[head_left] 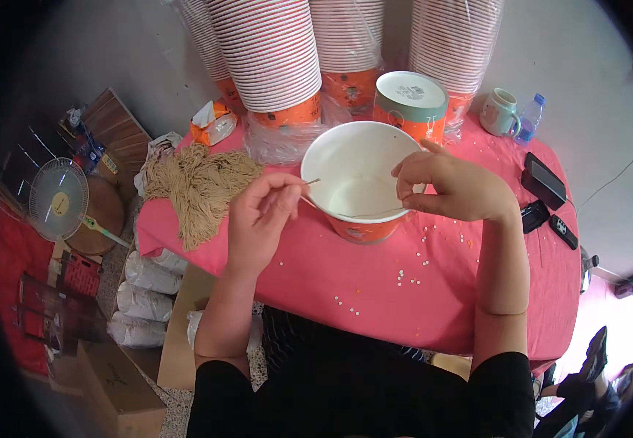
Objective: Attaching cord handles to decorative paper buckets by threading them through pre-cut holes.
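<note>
A large white-lined paper bucket with an orange outside stands upright on the table before me. My left hand is at its near left rim, pinching a thin tan string, whose short end sticks out past the fingertips. The string runs along the near rim to my right hand, which pinches it at the bucket's right side. To the left lies a loose heap of tan strings. Small white paper dots are scattered on the table near the bucket.
Tall nested stacks of paper buckets line the back of the pink-covered table. Beside them sits an upturned orange bucket. Further right are a mug, a water bottle and a black box. Cardboard boxes stand lower left.
</note>
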Demonstrator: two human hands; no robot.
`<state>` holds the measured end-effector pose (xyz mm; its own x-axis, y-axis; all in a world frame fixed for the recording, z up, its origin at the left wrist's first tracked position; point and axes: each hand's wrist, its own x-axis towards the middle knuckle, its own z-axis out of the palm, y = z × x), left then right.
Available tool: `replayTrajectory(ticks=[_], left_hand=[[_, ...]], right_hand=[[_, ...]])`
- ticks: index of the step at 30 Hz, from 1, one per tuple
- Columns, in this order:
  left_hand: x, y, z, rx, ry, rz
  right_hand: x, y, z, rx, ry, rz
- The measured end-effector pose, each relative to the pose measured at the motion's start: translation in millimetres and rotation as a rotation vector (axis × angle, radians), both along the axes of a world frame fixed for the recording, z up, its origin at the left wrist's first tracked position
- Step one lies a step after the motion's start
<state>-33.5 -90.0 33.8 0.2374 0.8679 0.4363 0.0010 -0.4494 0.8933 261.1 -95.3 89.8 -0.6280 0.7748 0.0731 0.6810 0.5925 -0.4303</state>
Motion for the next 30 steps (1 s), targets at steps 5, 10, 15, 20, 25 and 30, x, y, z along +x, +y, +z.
replayTrajectory(ticks=[5, 10, 15, 20, 25, 30], left_hand=[[4.6, -0.5, 5.0, -0.078, -0.010, -0.043], [2.2, 1.0, 2.9, -0.103, -0.002, -0.025], [5.9, 2.5, 4.2, -0.052, 0.044, 0.004], [21.2, -0.2, 11.0, 0.050, 0.230, 0.025], [31.4, -4.3, 16.2, 0.101, 0.334, -0.031], [27.1, -5.7, 22.8, 0.050, 0.342, -0.121]], right_hand=[[-11.9, -6.4, 1.4, -0.037, 0.047, -0.011], [-14.7, -2.8, -2.5, -0.079, 0.214, 0.088], [-20.6, -3.8, -1.8, -0.021, 0.409, 0.116], [-39.5, -11.5, -2.4, -0.148, 0.755, 0.121], [-50.6, -8.0, -10.3, -0.028, 0.821, 0.040], [-51.9, 0.8, -17.3, -0.005, 0.906, -0.027]])
